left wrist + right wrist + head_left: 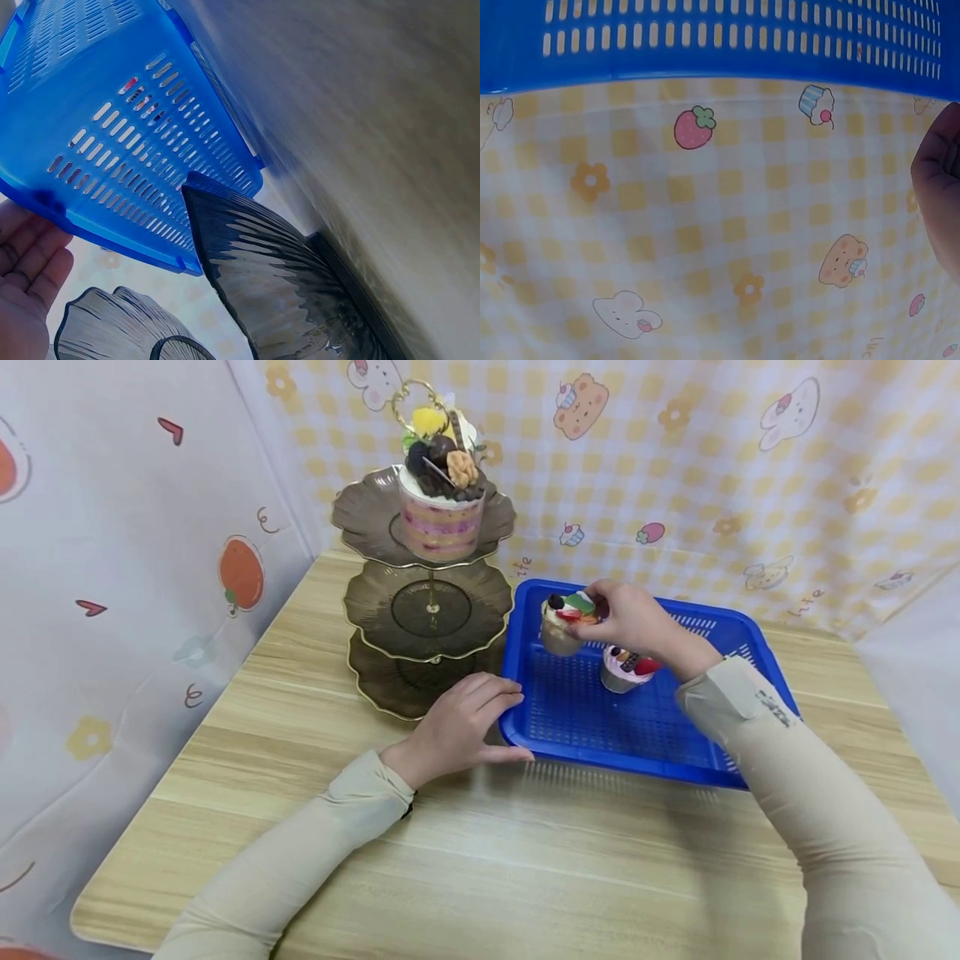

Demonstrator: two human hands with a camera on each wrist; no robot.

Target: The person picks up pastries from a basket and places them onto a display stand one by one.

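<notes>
My right hand (pixel 637 622) pinches a small dessert cup (pixel 561 635) topped with fruit and a green leaf, over the back left part of the blue basket (pixel 600 764). A second cupcake (pixel 626 671) with pink cream and berries sits inside the basket, just below that hand. My left hand (pixel 468 722) touches the basket's front left corner, its fingers at the rim and its thumb stretched out along the front. In the left wrist view, those fingers (pixel 41 262) lie against the rim. The right wrist view catches only the edge of my right hand (pixel 937 187).
Left of the basket stands a three-tier stand (pixel 431 668) with brown scalloped plates, close to my left hand. Its top plate bears a large layered dessert cup (pixel 442 522). A checked curtain (pixel 675 468) hangs behind the wooden table (pixel 487 860).
</notes>
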